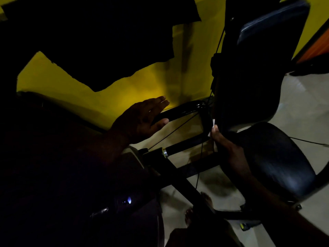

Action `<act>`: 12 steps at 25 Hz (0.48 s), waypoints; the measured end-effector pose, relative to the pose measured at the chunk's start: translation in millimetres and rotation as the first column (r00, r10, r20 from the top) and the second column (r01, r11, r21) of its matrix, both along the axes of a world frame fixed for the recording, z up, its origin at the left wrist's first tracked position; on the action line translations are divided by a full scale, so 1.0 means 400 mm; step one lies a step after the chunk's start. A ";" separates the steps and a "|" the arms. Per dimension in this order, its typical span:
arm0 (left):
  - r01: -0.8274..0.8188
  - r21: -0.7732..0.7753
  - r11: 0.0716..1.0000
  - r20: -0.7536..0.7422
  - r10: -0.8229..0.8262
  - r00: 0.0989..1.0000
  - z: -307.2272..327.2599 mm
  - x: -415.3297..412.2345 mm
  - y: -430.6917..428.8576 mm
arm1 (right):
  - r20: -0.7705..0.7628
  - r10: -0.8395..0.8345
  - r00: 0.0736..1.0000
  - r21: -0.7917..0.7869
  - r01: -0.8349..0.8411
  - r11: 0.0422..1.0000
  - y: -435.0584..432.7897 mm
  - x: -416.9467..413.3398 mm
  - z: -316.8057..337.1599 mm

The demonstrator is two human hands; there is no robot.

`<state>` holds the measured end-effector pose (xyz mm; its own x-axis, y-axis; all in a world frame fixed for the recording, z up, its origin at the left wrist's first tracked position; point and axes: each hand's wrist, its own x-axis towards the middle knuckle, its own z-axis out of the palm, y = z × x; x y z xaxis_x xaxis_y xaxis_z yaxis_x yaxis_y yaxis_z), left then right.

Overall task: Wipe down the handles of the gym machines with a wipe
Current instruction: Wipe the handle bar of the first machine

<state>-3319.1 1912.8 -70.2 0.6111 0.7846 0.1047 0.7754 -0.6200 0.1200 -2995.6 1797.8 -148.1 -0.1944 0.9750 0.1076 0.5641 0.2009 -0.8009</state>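
The scene is very dark. A black curved machine handle (185,108) runs from the middle toward the right and bends down at about (206,120). My left hand (142,120) is at the handle's left end, fingers stretched out and thumb under the bar, loosely around it. My right hand (224,141) comes up from the lower right and pinches a small white wipe (213,124) against the bent end of the handle. A second black grip with a silver collar (179,147) lies below the curved handle.
A black padded seat (277,163) and an upright black back pad (258,56) stand at the right. Thin cables (178,131) cross the frame. The wall behind is yellow (124,90), the floor pale tile (302,107). My bare foot (190,214) is on the floor below.
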 end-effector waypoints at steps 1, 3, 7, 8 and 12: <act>-0.001 0.012 1.000 0.004 0.001 1.000 -0.004 -0.002 -0.002 | 0.022 -0.084 0.996 -0.045 0.085 0.995 -0.008 -0.017 0.016; 0.004 0.047 0.999 0.015 -0.005 1.000 -0.007 -0.005 -0.003 | -0.092 -0.238 0.967 0.021 0.241 0.970 0.010 -0.047 0.086; 0.014 0.085 0.996 -0.007 -0.014 1.000 -0.009 -0.002 -0.008 | -0.271 -0.068 0.960 0.185 0.121 0.975 0.136 -0.079 0.157; -0.007 0.085 0.996 -0.010 0.007 1.000 -0.008 0.002 -0.011 | -0.234 -0.031 0.972 0.167 0.072 0.983 0.163 -0.093 0.170; -0.033 0.117 0.993 -0.011 0.035 0.999 -0.011 0.004 -0.013 | -0.326 -0.026 0.945 0.247 0.112 0.963 0.173 -0.116 0.120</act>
